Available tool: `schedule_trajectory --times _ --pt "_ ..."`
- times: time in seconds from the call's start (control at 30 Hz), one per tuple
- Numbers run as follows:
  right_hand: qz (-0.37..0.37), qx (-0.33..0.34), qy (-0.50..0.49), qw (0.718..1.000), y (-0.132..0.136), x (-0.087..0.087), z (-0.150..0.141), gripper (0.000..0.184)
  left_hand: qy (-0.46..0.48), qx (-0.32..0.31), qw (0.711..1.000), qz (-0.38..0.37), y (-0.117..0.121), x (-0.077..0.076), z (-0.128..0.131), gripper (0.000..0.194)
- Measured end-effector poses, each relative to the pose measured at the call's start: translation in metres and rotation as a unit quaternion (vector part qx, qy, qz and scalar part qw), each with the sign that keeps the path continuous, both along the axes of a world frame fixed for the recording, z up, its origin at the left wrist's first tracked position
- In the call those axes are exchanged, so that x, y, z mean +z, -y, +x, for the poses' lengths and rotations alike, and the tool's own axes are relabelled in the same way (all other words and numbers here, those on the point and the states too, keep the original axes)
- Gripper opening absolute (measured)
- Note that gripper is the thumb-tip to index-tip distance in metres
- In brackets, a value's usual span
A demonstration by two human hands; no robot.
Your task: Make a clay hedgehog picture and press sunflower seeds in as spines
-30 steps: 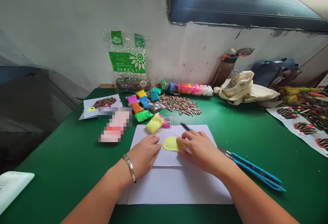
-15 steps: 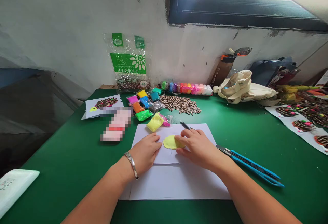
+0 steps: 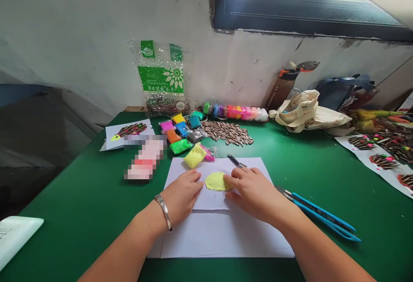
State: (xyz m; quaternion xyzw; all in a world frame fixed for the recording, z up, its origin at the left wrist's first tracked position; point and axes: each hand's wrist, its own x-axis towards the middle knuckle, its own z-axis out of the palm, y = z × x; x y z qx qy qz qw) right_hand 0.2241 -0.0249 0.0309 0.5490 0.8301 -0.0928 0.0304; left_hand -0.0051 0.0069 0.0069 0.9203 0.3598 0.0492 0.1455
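A flattened piece of yellow clay [image 3: 217, 181] lies on a sheet of white paper [image 3: 193, 167]. My right hand [image 3: 253, 192] rests flat with its fingertips on the clay's right edge. My left hand [image 3: 180, 197] lies on the paper with its fingertips just left of the clay, not gripping anything. A silver bangle [image 3: 164, 212] circles my left wrist. Small black-handled scissors [image 3: 235, 160] lie just beyond my right hand. An opened bag of yellow clay [image 3: 195, 155] sits at the paper's far edge.
On the green table [image 3: 64, 196] lie blue-handled shears [image 3: 322, 217], several clay packets [image 3: 180, 145], a sunflower seed pile [image 3: 227, 132] and a blurred pink item [image 3: 145, 157]. A bottle [image 3: 282, 88] and cloth bag [image 3: 306, 114] stand at the back by the wall.
My right hand has shifted slightly right along the clay, and the view has moved a little. The clay still lies flat on the paper.
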Motion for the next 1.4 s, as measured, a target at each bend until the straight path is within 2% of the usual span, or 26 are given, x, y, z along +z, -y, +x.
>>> schedule_trajectory --times 0.3,0.7,1.07,1.2,1.4 --pt "-0.012 0.005 -0.023 1.000 0.0041 0.0049 0.0017 0.026 0.002 0.007 1.000 -0.008 -0.0010 -0.0016 -0.0007 0.029" --pt "0.016 -0.006 0.013 1.000 0.0045 -0.0016 -0.0040 0.021 0.024 0.008 1.000 -0.002 -0.0014 -0.0031 -0.0010 0.027" --pt "-0.002 -0.020 -0.003 1.000 0.0013 -0.0003 -0.0007 0.025 0.010 0.000 1.000 -0.005 -0.0007 0.0024 0.0012 0.028" --pt "0.008 -0.022 -0.006 1.000 0.0027 0.0003 -0.0013 0.030 0.020 0.001 1.000 0.003 -0.0016 0.0001 0.0004 0.028" --pt "0.018 -0.029 0.013 0.999 0.0009 -0.0026 -0.0055 0.024 0.033 0.003 0.999 0.010 -0.0016 -0.0040 -0.0005 0.028"
